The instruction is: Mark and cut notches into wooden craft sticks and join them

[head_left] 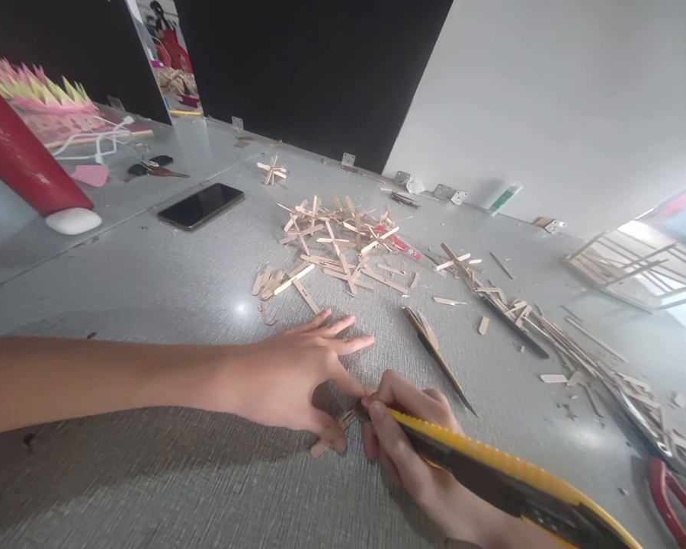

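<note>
My right hand [420, 465] is closed around a yellow and black utility knife [492, 476]. Its tip end sits at a small wooden craft stick [318, 449] on the grey table. My left hand [297, 370] pins that stick down with thumb and index finger, while its other fingers spread over the tabletop. The fingers partly cover the stick, and the blade's contact with it is hard to make out. Just beyond my left fingertips lie cut stick pieces [270, 282] and a pile of craft sticks [343, 240], some joined into crosses and stars.
A black phone [201, 206] lies at back left, near scissors [154, 167] and a red post [23, 145]. Right of my hands is a dark pointed blade [443, 362]. Thin sticks [572, 347] and red-handled pliers [671, 496] lie farther right. Panels stand behind.
</note>
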Available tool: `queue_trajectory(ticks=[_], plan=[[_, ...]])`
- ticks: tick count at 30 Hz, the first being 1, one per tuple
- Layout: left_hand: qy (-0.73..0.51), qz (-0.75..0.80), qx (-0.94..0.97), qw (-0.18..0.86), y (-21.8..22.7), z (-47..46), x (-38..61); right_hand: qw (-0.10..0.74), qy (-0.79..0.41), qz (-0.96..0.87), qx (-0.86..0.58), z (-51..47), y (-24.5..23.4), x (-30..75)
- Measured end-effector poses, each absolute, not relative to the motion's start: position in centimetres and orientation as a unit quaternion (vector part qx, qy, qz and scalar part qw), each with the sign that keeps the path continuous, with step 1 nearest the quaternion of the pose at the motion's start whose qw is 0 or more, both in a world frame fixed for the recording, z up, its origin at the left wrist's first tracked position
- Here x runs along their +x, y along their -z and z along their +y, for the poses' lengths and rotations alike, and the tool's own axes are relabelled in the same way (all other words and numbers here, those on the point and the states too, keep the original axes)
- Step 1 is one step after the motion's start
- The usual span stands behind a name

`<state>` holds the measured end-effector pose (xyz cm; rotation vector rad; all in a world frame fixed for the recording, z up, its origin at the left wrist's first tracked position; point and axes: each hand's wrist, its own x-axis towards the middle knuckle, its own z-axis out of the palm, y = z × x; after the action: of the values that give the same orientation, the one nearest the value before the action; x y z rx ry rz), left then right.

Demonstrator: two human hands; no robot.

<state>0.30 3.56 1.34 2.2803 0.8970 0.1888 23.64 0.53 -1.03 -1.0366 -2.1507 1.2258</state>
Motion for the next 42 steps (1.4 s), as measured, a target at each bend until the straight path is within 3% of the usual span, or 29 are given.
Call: queue_trajectory(ticks=[18,31,42], plan=[[-0.071,0.346,0.865,0.357,-1.5,3.4,0.5,0.173,-0.351,-0.844,-0.367,0.7,0.7,23.5],[-0.033,0.375,0.852,0.365,-2.8,3.1,1.0,0.159,-0.373,-0.854,-0.325,1.3,0.6,23.8],[-0.091,0.357,0.853,0.369,-1.3,3.0,0.5,0.234,-0.461,-0.773,-0.368,0.4,0.8,23.4]])
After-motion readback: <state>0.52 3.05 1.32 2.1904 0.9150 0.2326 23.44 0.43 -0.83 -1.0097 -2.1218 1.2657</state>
